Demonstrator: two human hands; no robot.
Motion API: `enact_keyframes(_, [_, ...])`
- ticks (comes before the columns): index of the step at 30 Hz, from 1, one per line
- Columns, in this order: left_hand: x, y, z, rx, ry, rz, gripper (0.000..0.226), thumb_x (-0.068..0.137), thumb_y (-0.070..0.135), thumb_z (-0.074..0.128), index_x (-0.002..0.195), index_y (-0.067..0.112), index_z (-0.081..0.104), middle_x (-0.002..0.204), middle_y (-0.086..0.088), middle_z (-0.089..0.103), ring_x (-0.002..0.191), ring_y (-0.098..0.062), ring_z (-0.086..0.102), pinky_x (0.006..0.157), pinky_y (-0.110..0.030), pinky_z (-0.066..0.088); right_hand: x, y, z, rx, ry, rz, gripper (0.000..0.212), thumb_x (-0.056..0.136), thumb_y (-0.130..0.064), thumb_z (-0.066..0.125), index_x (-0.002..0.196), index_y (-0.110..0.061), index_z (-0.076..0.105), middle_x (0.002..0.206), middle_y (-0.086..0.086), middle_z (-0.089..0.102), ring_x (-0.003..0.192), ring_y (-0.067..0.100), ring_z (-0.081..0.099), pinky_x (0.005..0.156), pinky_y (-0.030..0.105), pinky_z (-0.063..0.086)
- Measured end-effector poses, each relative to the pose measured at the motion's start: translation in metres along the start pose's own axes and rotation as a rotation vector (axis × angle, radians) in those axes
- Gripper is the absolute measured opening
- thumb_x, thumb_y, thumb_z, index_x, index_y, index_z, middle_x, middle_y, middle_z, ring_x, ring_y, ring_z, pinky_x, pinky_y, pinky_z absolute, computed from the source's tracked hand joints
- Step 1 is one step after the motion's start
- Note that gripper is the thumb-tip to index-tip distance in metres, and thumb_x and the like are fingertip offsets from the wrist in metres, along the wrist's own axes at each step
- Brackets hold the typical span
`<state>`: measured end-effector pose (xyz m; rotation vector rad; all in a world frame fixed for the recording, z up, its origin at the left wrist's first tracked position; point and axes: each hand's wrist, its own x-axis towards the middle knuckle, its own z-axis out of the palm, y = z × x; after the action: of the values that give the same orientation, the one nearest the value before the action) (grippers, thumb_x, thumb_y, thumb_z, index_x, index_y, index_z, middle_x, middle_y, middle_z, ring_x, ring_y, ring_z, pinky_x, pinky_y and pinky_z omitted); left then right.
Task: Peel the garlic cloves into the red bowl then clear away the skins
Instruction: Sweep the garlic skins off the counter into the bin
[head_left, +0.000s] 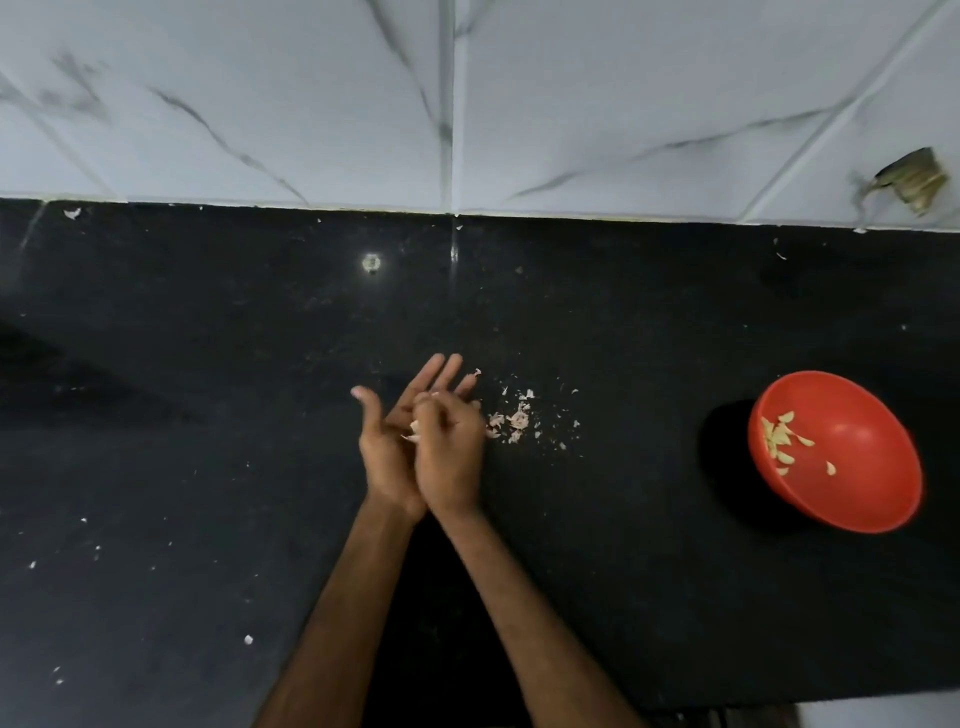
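Far left of the black table (208, 467): only stray white flecks (248, 639) lying about. Centre: left hand (389, 447) is hovering palm-up, fingers (440, 370) straight and spread wide, thumb sticking out, acting as a tray. Right hand (453, 454) is sitting against it, its fingers (429, 410) curling narrowly round pale scraps (414, 428) on the left palm; can't tell if that's pure skin or a clove with skin on. Just right of the hands, a loose pile of skins (514, 421) is lying on the table, with smaller crumbs trailing off to the right. Well apart, far right: red bowl (872, 467) is sitting tilted in view, holding peeled garlic cloves (777, 439) along its left inner wall. No unpeeled cloves showing anywhere on the table, so the peeling is looking done or nearly so, and the person is likely moving into the skin-clearing step. Next move is probably calling for sweeping the pile into the cupped left palm with the right fingers; skins being light and papery, a slow rake is looking safer than a flick, and the scattered flecks on the left are needing a separate pass.
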<state>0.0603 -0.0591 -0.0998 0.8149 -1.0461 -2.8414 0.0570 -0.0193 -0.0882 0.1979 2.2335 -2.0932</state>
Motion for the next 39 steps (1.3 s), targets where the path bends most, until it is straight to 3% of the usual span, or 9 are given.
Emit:
enact_keyframes(4, [-0.006,0.007,-0.018,-0.038,-0.054,-0.061,0.079,0.1,0.062,0.007,0.149,0.007,0.037,0.153,-0.009,0.044,0.14,-0.027,0.044,0.114,-0.041,0.034,-0.013,0.02,0.018,-0.717,-0.21,-0.166,0.064,0.107,-0.05,0.025,0.141,-0.002,0.051,0.158,0.019,0.033,0.151,0.034,0.019,0.122,0.056,0.011])
enact_keyframes(6, [-0.009,0.005,-0.022,-0.095,-0.091,-0.108,0.07,0.105,0.054,0.01,0.151,0.007,0.033,0.156,-0.009,0.04,0.142,-0.027,0.041,0.116,-0.04,0.031,-0.009,0.028,0.004,-0.666,-0.421,-0.328,0.049,0.106,-0.033,0.033,0.136,-0.001,0.054,0.154,0.023,0.034,0.147,0.038,0.02,0.12,0.059,0.012])
enact_keyframes(10, [-0.012,0.006,-0.029,-0.234,-0.079,-0.142,0.056,0.109,0.041,0.018,0.153,0.009,0.031,0.16,-0.009,0.032,0.148,-0.024,0.029,0.123,-0.036,0.02,-0.005,0.025,-0.011,-0.647,-0.273,-0.537,0.021,0.091,-0.022,0.042,0.103,-0.016,0.058,0.125,-0.002,0.054,0.116,0.019,0.048,0.108,0.048,0.033])
enact_keyframes(15, [-0.026,0.001,-0.024,-0.223,0.023,-0.13,0.047,0.105,0.038,0.033,0.121,0.015,0.071,0.136,-0.008,0.061,0.127,-0.019,0.058,0.107,-0.031,0.045,0.006,0.018,-0.014,-0.869,-0.23,-0.609,0.037,0.098,-0.028,0.036,0.128,-0.024,0.057,0.155,-0.011,0.039,0.142,0.013,0.034,0.119,0.058,0.004])
enact_keyframes(22, [-0.03,-0.001,-0.004,-0.179,0.082,-0.002,0.044,0.105,0.032,0.035,0.093,0.017,0.075,0.1,-0.002,0.075,0.094,-0.015,0.072,0.081,-0.026,0.057,0.01,0.012,-0.015,-0.861,-0.328,-0.599,0.06,0.103,-0.05,0.026,0.151,-0.017,0.037,0.164,-0.004,0.026,0.151,0.012,0.02,0.12,0.061,-0.003])
enact_keyframes(25, [-0.018,0.015,-0.012,-0.312,0.079,-0.015,0.032,0.085,0.026,0.057,0.055,0.024,0.047,0.049,0.008,0.041,0.044,-0.005,0.032,0.039,-0.015,0.03,0.019,0.008,-0.046,-0.695,-0.223,-0.56,0.057,0.102,-0.048,0.03,0.15,-0.017,0.041,0.162,-0.005,0.03,0.151,0.01,0.021,0.123,0.054,-0.001])
enact_keyframes(29, [-0.018,0.036,-0.039,-0.437,0.073,-0.004,0.039,0.088,0.025,0.047,0.05,0.025,0.038,0.045,0.008,0.028,0.045,-0.007,0.011,0.035,-0.018,0.015,0.051,0.041,-0.105,-1.056,0.049,-0.27,0.083,0.097,-0.066,0.016,0.156,-0.007,0.023,0.167,0.009,0.011,0.155,0.024,0.007,0.123,0.056,0.011])
enact_keyframes(34, [-0.024,0.038,-0.054,-0.456,0.022,-0.006,0.042,0.091,0.027,0.047,0.049,0.025,0.039,0.047,0.008,0.03,0.044,-0.008,0.014,0.034,-0.019,0.022,0.061,0.044,-0.061,-1.102,-0.215,-0.26,0.095,0.091,-0.074,0.008,0.159,-0.006,0.006,0.167,0.012,-0.002,0.155,0.024,-0.002,0.126,0.039,0.002])
enact_keyframes(39, [-0.029,0.034,-0.058,-0.51,-0.022,-0.017,0.043,0.094,0.026,0.045,0.051,0.023,0.042,0.047,0.008,0.032,0.044,-0.006,0.016,0.036,-0.02,0.02,0.062,0.047,-0.032,-0.985,-0.444,-0.549,0.049,0.104,-0.034,0.045,0.144,-0.006,0.049,0.153,0.011,0.041,0.146,0.025,0.03,0.117,0.036,0.036])
